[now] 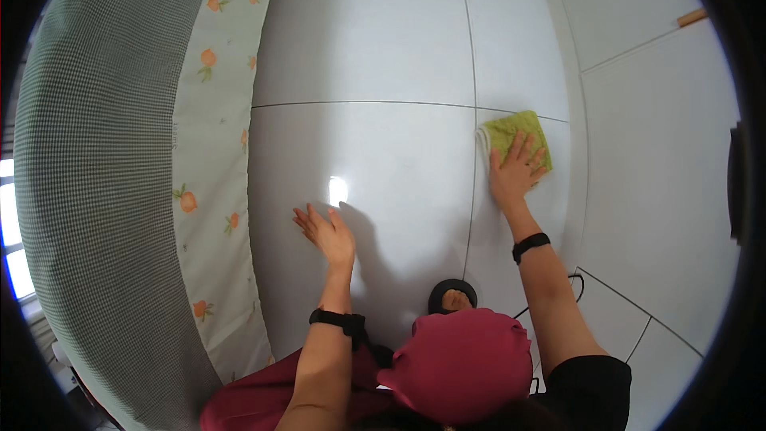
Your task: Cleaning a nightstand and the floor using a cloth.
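Under my right hand [516,170] lies a folded yellow-green cloth [508,126], pressed flat on the white tiled floor [365,143]. The fingers are spread over the cloth, which sits across a tile joint near the right-hand wall. My left hand [326,235] is held over the floor with its fingers apart and nothing in it. Whether it touches the tile I cannot tell. A dark band circles each wrist.
A bed with a checked cover [108,191] and a fruit-print skirt [209,251] runs along the left. White panels [652,149] with a wooden handle [692,18] stand at right. A dark cable [578,287] and my slippered foot [453,297] are near my knee [467,365].
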A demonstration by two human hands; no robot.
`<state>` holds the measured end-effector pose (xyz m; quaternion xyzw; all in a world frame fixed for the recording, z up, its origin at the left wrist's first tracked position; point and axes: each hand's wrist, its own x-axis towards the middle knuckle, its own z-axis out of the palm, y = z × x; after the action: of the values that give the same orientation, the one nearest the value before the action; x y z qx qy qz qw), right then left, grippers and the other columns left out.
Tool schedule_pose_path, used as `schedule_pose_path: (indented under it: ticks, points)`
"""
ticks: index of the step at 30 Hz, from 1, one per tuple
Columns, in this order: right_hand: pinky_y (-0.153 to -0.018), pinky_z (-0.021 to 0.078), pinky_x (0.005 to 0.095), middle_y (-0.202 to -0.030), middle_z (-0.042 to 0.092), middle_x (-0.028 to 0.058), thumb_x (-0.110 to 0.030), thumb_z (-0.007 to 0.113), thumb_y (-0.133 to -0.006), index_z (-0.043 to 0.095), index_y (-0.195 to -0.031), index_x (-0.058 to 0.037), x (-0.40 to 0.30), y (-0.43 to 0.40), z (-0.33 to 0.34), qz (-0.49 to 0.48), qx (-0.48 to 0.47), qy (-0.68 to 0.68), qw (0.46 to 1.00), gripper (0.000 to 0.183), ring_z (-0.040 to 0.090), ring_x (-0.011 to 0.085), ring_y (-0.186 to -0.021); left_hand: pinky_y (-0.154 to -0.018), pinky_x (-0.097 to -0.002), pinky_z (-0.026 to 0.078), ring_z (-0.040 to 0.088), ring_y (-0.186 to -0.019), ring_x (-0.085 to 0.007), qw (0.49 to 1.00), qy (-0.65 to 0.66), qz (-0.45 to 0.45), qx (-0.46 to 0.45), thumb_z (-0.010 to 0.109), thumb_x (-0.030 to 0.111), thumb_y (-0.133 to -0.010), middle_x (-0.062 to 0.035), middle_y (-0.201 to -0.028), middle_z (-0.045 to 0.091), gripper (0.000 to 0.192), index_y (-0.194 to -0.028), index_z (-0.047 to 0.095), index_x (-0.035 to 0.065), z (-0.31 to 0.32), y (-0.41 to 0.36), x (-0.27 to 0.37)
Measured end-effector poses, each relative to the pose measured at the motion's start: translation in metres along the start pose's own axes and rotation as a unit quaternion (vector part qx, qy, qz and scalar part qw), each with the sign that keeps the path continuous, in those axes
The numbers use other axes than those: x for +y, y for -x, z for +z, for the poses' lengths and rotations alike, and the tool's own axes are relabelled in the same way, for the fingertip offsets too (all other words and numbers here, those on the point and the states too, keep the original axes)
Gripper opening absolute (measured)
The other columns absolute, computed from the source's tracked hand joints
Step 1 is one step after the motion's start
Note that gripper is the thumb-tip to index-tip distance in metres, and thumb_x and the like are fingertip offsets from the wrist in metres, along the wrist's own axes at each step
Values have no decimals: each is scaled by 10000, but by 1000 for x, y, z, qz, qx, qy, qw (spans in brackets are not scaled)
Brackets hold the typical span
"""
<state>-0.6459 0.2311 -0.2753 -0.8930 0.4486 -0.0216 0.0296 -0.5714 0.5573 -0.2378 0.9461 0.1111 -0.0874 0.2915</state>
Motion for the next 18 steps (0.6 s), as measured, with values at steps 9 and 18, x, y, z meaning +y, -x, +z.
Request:
schedule_pose_path:
  ticks: [9,18]
  points:
    - [-1017,-18,622,-1464,179,85,-568,408,-795,293,-1378,-255,-152,65,-3,-347,11,56,936,672,62,418,-1330,-1073,-490,57,41,-1330,-423,1000,9,19,8,374,276,-925,-273,-1430,97,559,-1345,226,-62,1,11,-12]
    - [-1008,11,637,-1468,143,110,-576,435,-794,288,-1357,-388,-135,41,-20,-413,-101,-105,899,612,55,435,-1327,-1078,-485,30,13,-1336,-405,999,-24,-7,31,321,327,-944,-265,-1438,56,585,-1361,178,-58,-36,4,-18]
